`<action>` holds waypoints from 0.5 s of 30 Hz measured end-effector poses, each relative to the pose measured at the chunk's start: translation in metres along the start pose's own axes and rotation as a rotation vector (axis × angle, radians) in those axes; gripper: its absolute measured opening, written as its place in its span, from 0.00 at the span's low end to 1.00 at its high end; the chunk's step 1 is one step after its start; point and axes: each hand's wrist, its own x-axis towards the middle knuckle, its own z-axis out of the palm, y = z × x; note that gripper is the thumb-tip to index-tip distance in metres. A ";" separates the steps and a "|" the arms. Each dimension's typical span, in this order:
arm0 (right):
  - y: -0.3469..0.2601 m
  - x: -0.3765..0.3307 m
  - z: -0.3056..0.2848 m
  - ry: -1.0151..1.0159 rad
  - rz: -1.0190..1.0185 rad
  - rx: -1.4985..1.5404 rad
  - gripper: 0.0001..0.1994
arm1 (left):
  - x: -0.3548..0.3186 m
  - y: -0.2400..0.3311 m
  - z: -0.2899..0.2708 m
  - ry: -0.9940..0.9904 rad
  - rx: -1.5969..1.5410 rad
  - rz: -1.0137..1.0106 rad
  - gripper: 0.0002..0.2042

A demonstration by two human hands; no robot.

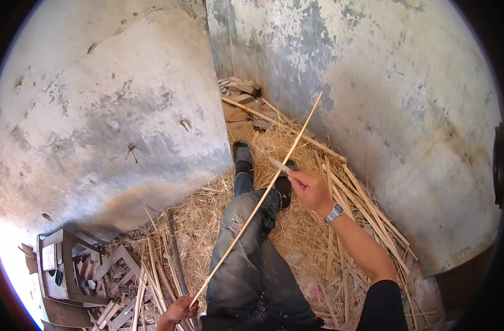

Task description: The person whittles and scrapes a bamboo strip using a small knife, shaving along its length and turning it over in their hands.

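My left hand (177, 311) grips the near end of a long thin bamboo stick (260, 198) that slants up and away over my jeans-clad legs (252, 259), its far tip near the right wall. My right hand (312, 190), with a wristwatch on the wrist, holds a small knife (279, 165) with a pink handle, its blade against the stick about midway along. My feet in dark sandals (243, 157) rest on the shavings beyond.
Straw-like shavings (197, 220) cover the floor between two stained concrete walls. Split bamboo strips (362, 204) lie along the right wall. Wood scraps (241, 88) sit in the far corner. A small wooden frame and offcuts (70, 270) lie at lower left.
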 end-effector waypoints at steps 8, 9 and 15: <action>-0.006 -0.018 0.016 -0.151 -0.184 0.048 0.10 | 0.015 -0.044 -0.033 -0.004 -0.225 0.015 0.16; 0.032 -0.008 0.011 0.016 -0.165 0.037 0.11 | 0.007 -0.038 -0.024 0.050 -0.141 0.001 0.16; 0.102 0.011 -0.042 0.547 0.404 0.063 0.14 | 0.001 -0.094 -0.057 0.228 0.101 0.122 0.21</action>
